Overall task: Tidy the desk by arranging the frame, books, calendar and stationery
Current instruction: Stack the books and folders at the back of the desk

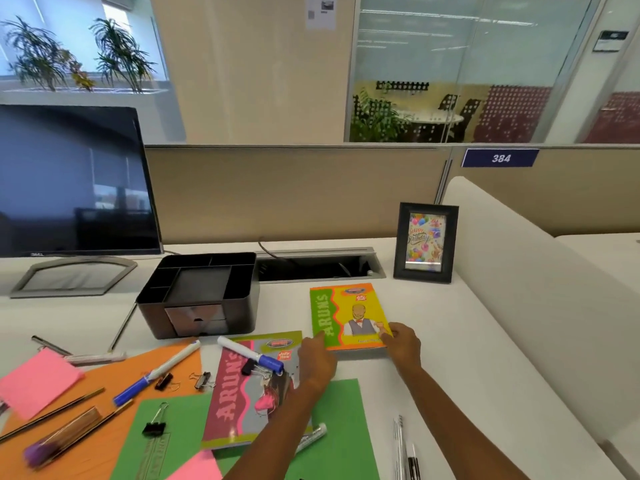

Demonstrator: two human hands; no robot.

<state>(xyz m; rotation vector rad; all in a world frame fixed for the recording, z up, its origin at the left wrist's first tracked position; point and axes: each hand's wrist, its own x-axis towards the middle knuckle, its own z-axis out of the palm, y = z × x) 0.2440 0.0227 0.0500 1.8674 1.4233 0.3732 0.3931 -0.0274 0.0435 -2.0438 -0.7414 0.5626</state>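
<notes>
A yellow and green book (346, 311) lies flat on the white desk, right of centre. My left hand (317, 356) touches its near left corner, and my right hand (403, 344) grips its near right corner. A second book, pink and grey (242, 393), lies to the left under my left forearm, with a white marker (249, 355) and a binder clip on it. The black photo frame (425, 242) stands upright behind the yellow book. A black desk organiser (199, 294) sits left of centre. No calendar is in view.
A monitor (74, 181) stands at the back left. Orange (100, 410), green (339, 438) and pink (36, 382) paper sheets, pencils, markers, pens (401, 448) and binder clips are scattered along the near edge. An open cable tray (318, 266) lies behind the organiser. A white partition runs along the right.
</notes>
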